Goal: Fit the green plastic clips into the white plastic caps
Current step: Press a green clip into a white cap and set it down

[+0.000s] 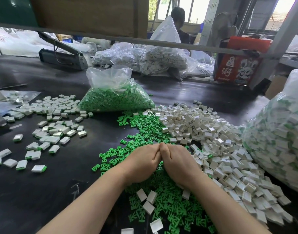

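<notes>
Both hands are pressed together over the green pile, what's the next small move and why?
Probably drop the part to the left. The left hand and right hand meet at the fingertips, hiding whatever they hold, and assembled white plastic caps with green plastic clips already lie scattered on the black table there.

daylight from rear windows (192,12), overexposed; glare on dark table (97,132); edges bowed; background soft

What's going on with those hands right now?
Left hand and right hand pressed together, contents hidden. Loose green plastic clips beneath, white plastic caps heaped right. Nothing blocking.
</notes>
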Demonstrator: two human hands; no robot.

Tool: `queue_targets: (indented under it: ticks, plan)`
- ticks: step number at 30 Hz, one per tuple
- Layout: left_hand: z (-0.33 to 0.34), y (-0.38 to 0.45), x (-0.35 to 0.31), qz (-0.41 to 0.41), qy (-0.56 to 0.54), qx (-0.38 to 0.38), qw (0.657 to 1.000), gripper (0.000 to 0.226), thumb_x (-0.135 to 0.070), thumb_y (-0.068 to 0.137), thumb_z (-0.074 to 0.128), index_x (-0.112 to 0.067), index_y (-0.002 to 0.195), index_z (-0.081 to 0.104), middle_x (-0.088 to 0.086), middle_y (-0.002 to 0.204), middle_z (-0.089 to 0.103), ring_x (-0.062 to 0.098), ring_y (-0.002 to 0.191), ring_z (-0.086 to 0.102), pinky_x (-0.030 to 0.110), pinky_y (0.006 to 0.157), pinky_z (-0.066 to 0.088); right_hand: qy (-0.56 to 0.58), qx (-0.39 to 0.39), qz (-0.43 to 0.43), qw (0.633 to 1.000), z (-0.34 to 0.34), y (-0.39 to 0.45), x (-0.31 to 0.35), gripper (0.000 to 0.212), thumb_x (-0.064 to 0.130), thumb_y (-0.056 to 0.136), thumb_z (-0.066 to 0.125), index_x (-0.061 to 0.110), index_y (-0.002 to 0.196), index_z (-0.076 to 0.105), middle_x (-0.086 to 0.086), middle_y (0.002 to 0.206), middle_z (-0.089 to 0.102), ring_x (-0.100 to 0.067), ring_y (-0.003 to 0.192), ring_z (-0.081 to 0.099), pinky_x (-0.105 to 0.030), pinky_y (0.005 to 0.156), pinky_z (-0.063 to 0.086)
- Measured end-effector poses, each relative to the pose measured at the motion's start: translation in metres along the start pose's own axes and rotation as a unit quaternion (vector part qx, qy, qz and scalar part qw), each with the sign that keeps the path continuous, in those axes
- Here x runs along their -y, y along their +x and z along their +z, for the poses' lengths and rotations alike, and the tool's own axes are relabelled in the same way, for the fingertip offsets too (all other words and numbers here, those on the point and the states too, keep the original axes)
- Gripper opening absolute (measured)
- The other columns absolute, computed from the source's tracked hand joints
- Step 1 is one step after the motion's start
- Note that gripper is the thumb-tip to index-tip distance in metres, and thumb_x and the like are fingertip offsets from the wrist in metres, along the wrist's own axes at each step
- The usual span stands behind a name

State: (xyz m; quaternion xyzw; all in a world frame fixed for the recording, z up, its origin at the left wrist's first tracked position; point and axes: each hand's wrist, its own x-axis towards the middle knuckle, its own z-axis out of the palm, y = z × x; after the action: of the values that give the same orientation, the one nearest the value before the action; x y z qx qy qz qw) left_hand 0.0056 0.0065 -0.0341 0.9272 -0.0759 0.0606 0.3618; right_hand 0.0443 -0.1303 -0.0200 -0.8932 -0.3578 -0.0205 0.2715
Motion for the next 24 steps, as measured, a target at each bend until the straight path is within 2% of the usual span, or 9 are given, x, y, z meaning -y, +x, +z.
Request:
queue_targets:
  ticks: [4, 6, 8, 11, 13, 16, 18, 21, 24]
  plan:
    - [-0.002, 0.0, 0.0, 0.004, -0.008, 0.013, 1.0, 0.042, -0.041, 0.099, 0.027, -0.021, 0.114, 0.061, 0.002, 0.111, 0.069, 0.021, 0.101, 0.062, 0.037, 0.091, 0.049, 0.013, -0.004, -0.009, 1.0, 0.0, 0.0, -0.001, 0.046, 0.037, 0.103, 0.021, 0.027, 0.061, 0.039, 0.006, 0.068, 0.051, -0.016, 0.067, 0.047, -0.033, 0.063, 0.027]
    - [-0.003, 0.0, 0.0, 0.004, -0.054, 0.017, 0.998, 0.041, -0.04, 0.098, 0.03, -0.018, 0.112, 0.062, 0.004, 0.11, 0.069, 0.021, 0.101, 0.063, 0.042, 0.092, 0.049, 0.046, -0.009, -0.007, 0.999, -0.002, 0.0, -0.002, 0.048, 0.043, 0.095, 0.019, 0.02, 0.066, 0.05, 0.0, 0.072, 0.06, -0.018, 0.069, 0.053, -0.037, 0.065, 0.038]
    - [-0.004, 0.0, -0.002, 0.0, -0.119, 0.02, 0.993, 0.046, -0.042, 0.095, 0.033, -0.01, 0.112, 0.062, 0.009, 0.109, 0.068, 0.024, 0.102, 0.062, 0.045, 0.094, 0.048, 0.095, -0.005, 0.005, 0.995, -0.007, 0.0, -0.004, 0.049, 0.045, 0.093, 0.021, 0.018, 0.069, 0.055, 0.004, 0.067, 0.059, -0.008, 0.064, 0.053, -0.035, 0.063, 0.042]
    - [-0.007, -0.001, -0.005, -0.008, -0.189, 0.012, 0.982, 0.049, -0.04, 0.092, 0.036, 0.001, 0.106, 0.059, 0.012, 0.093, 0.062, 0.019, 0.08, 0.055, 0.041, 0.081, 0.047, 0.198, 0.008, 0.025, 0.98, -0.013, 0.002, -0.009, 0.046, 0.034, 0.103, 0.031, 0.021, 0.064, 0.051, 0.008, 0.056, 0.05, -0.005, 0.052, 0.044, -0.036, 0.058, 0.039]
    - [-0.008, -0.002, -0.006, -0.012, -0.227, 0.012, 0.974, 0.044, -0.038, 0.093, 0.038, 0.001, 0.099, 0.057, 0.008, 0.085, 0.052, 0.013, 0.073, 0.046, 0.036, 0.074, 0.041, 0.259, 0.028, 0.032, 0.965, -0.015, 0.004, -0.011, 0.046, 0.026, 0.105, 0.033, 0.007, 0.069, 0.054, 0.006, 0.055, 0.048, -0.011, 0.051, 0.042, -0.037, 0.055, 0.037]
    - [-0.01, -0.004, -0.004, -0.024, -0.252, 0.013, 0.967, 0.035, -0.038, 0.094, 0.04, -0.007, 0.09, 0.055, -0.001, 0.079, 0.048, 0.011, 0.072, 0.043, 0.036, 0.073, 0.038, 0.299, 0.044, 0.041, 0.952, -0.016, 0.004, -0.012, 0.053, 0.033, 0.101, 0.031, -0.011, 0.078, 0.051, 0.005, 0.052, 0.043, -0.011, 0.047, 0.039, -0.028, 0.05, 0.033]
    - [-0.012, -0.005, -0.004, -0.031, -0.254, 0.006, 0.967, 0.036, -0.039, 0.093, 0.041, -0.007, 0.091, 0.056, -0.005, 0.077, 0.048, 0.01, 0.071, 0.043, 0.037, 0.073, 0.038, 0.328, 0.049, 0.045, 0.942, -0.017, 0.004, -0.012, 0.049, 0.031, 0.103, 0.029, -0.001, 0.071, 0.047, 0.007, 0.05, 0.041, -0.01, 0.045, 0.036, -0.028, 0.048, 0.032]
    - [-0.013, -0.004, -0.004, -0.042, -0.248, 0.001, 0.968, 0.042, -0.042, 0.093, 0.042, -0.004, 0.101, 0.058, 0.002, 0.085, 0.052, 0.013, 0.079, 0.047, 0.048, 0.079, 0.043, 0.34, 0.038, 0.057, 0.938, -0.016, 0.004, -0.012, 0.048, 0.031, 0.106, 0.03, 0.013, 0.065, 0.044, 0.005, 0.05, 0.039, -0.012, 0.045, 0.037, -0.03, 0.049, 0.032]
    - [-0.014, -0.005, -0.007, -0.033, -0.232, 0.007, 0.972, 0.037, -0.043, 0.094, 0.042, -0.009, 0.093, 0.057, -0.001, 0.079, 0.049, 0.012, 0.075, 0.046, 0.047, 0.077, 0.042, 0.329, 0.022, 0.07, 0.941, -0.014, 0.005, -0.011, 0.051, 0.038, 0.104, 0.034, 0.019, 0.057, 0.041, 0.007, 0.047, 0.039, -0.012, 0.043, 0.039, -0.027, 0.048, 0.033]
